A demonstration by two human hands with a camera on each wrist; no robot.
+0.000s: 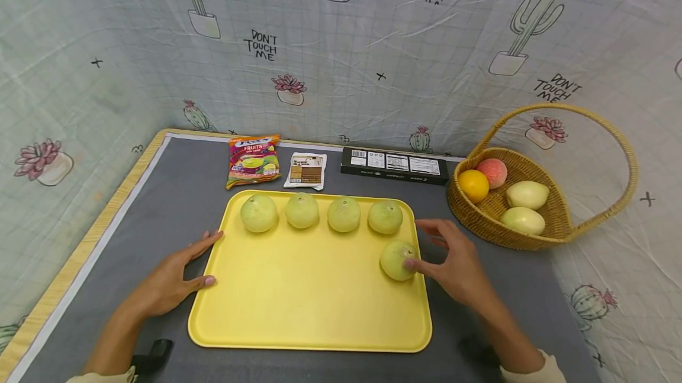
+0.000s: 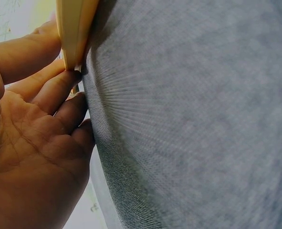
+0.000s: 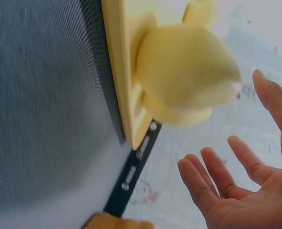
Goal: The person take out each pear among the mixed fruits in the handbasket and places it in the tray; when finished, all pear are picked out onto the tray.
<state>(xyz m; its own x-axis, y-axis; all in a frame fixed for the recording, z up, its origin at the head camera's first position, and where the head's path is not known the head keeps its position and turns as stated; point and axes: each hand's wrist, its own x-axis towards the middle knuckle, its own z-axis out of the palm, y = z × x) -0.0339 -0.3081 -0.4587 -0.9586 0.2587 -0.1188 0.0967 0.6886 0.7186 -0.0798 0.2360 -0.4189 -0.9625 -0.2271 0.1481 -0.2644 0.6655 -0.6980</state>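
Note:
A yellow tray [image 1: 309,312] holds several round, pale green melons. A row of them, with one melon [image 1: 259,213] at its left end, lies along the far edge. Closer in, another melon [image 1: 398,260] sits by the right rim. My right hand [image 1: 459,261] is beside that melon, fingers spread and thumb overlapping it in the head view. The right wrist view shows a gap between my fingers [image 3: 198,183] and the nearest melon [image 3: 188,67]. At the tray's left rim, my left hand [image 1: 167,279] touches the edge with thumb and fingertips, its fingers loosely extended.
Behind the tray lie an orange snack bag [image 1: 253,162], a small white-and-brown packet [image 1: 306,171] and a long black box [image 1: 394,165]. To the right stands a wicker basket [image 1: 469,217] with a tall handle, holding an orange, a peach and two pale oval fruits.

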